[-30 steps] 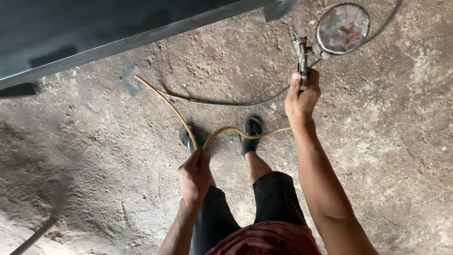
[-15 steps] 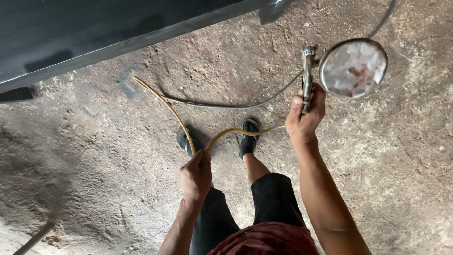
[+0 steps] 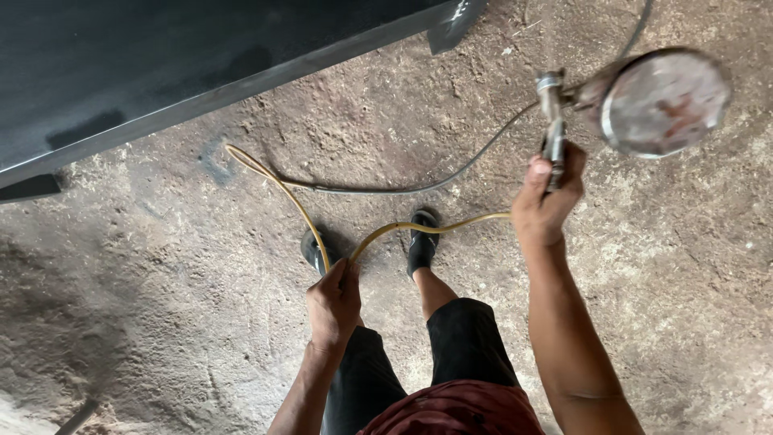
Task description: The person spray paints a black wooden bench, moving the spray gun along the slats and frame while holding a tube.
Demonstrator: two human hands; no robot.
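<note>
Right hand (image 3: 546, 201) is wrapped tight around the handle of the spray gun (image 3: 554, 121), held out over the dirt floor (image 3: 684, 266) with its round metal cup (image 3: 664, 101) off to the right; left hand (image 3: 334, 300) is closed on a loop of the yellow hose (image 3: 282, 189) just above the knees. Risks: the hose runs down between and around the shoes (image 3: 421, 242), so a step could snag it and yank the gun or trip the person. The loop bends sharply at the left grip, so a kink could choke the flow. A dark cable (image 3: 419, 187) crosses the hose on the floor, so the two could tangle. The cup sits tilted; can't tell whether its lid is sealed, so a spill is possible. Hard to read: the trigger finger and nozzle are hidden behind the hand and gun body, the hose joint at the gun is unclear, the left shoe is partly covered by the hand, and the dark panel (image 3: 161, 72) at top left is cut off by the frame.
</note>
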